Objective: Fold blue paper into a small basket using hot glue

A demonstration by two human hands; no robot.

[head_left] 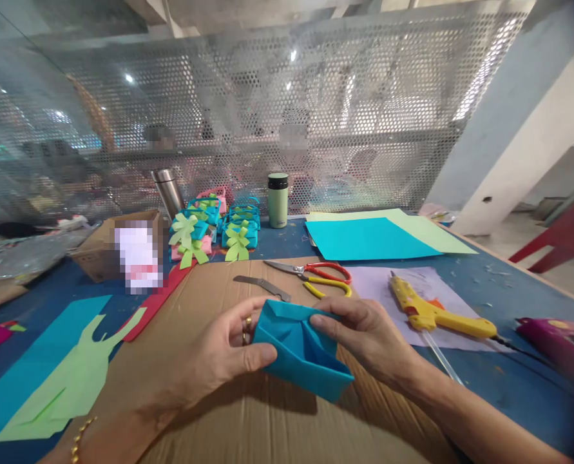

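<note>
A folded blue paper box is held up over the cardboard sheet, its open top tilted toward me. My left hand grips its left side, thumb in front and fingers behind. On the far right side, my right hand pinches the upper edge between thumb and fingers. Just beyond the box lie a pair of scissors with red and yellow handles and a flat grey blade. A yellow glue gun rests to the right on a lilac sheet.
Several finished blue and pink paper bags with green bows stand at the back, beside a green tumbler and a steel flask. Blue and green sheets lie back right. Green cut paper and a cardboard box are left.
</note>
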